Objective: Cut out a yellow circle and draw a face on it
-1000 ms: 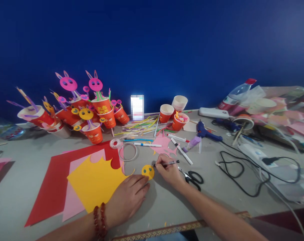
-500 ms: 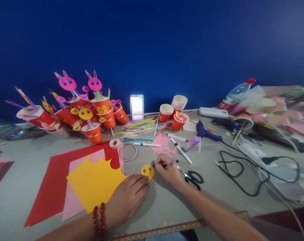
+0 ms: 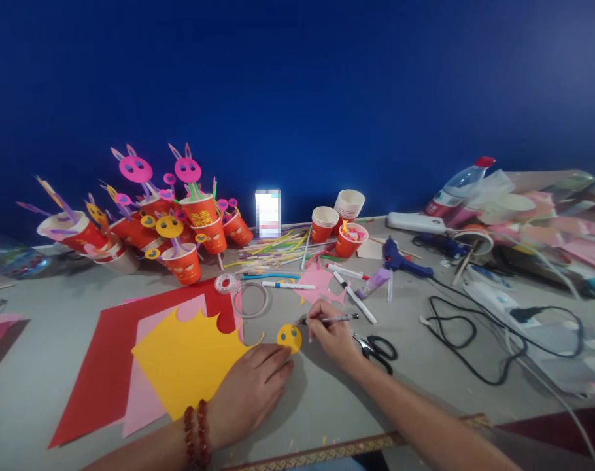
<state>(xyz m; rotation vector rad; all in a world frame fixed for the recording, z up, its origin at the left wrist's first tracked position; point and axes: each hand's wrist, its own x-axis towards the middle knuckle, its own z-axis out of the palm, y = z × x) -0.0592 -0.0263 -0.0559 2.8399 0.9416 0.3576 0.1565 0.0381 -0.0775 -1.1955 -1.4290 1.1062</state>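
Right hand (image 3: 331, 335) is pinching a slim black-ended pen (image 3: 344, 318), long axis running nearly level, tip pointing left by the far edge of the round yellow paper disc (image 3: 289, 339) lying between both hands. Left hand (image 3: 255, 379), fingers flat and together, is pressing its near edge. I'm seeing the pen sitting flatter than half a second ago.

I watch from the wearer's head — forward and down, close over the table (image 3: 327, 405) — facing a blue wall (image 3: 297, 85).
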